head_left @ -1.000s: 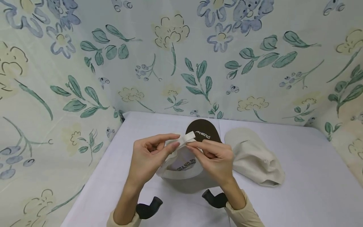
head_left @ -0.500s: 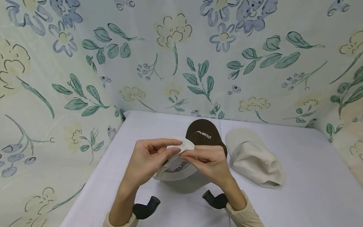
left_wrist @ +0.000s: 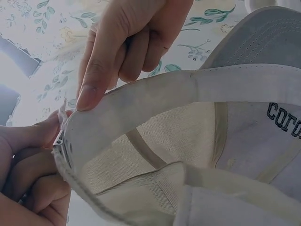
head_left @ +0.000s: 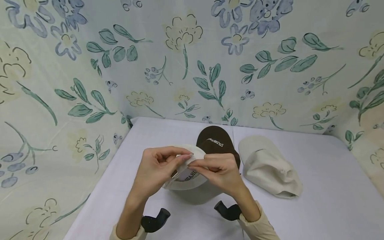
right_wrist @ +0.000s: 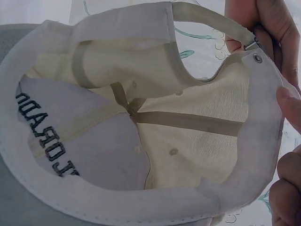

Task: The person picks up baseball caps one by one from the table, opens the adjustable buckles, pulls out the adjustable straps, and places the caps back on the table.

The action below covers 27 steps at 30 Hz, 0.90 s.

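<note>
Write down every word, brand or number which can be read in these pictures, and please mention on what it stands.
"LORADO", mirrored, inside the held cap; the beginning is not readable.
"COLOR", on the brown cap; its remaining letters are too blurred.
None visible on the cream cap at right.

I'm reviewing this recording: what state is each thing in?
White cap, held, inside showing
Strap, reaching the metal buckle, fastening unclear
Left grip, pinching the white cap
Right grip, pinching the white cap
Brown cap, on the table, partly hidden
Beige cap, on the table, creased
</note>
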Motion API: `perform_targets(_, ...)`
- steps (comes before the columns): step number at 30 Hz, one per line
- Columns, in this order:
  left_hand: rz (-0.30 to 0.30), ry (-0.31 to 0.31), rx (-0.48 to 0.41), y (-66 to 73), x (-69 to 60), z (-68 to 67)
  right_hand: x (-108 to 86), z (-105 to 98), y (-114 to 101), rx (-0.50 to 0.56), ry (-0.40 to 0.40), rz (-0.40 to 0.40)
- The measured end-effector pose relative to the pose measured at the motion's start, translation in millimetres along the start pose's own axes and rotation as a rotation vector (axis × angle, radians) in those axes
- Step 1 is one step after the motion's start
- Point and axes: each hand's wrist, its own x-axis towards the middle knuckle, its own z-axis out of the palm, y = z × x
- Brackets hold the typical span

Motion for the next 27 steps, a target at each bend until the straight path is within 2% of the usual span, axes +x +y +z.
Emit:
perform_targets(6, 0.031, 0.083, -0.031, 0.0, 0.5, -2.3, 1.3, -1.4, 1.5, -0.011, 0.037, -0.014)
perform_targets(13, 0.034, 0.100, -0.078, 0.1, 0.2, -3.4, 1.0, -2.4, -1.6, -0.018, 0.053, 0.036)
perform_targets(18, 0.023, 0.091, -0.130, 1.5, -0.3, -4.1, 0.9, -2.2, -3.1, -0.033, 0.062, 0.053)
perform_targets(27, 0.032, 0.005, -0.187, 0.2, 0.7, -4.2, 0.0, -2.2, -4.7, -0.038, 0.084, 0.060)
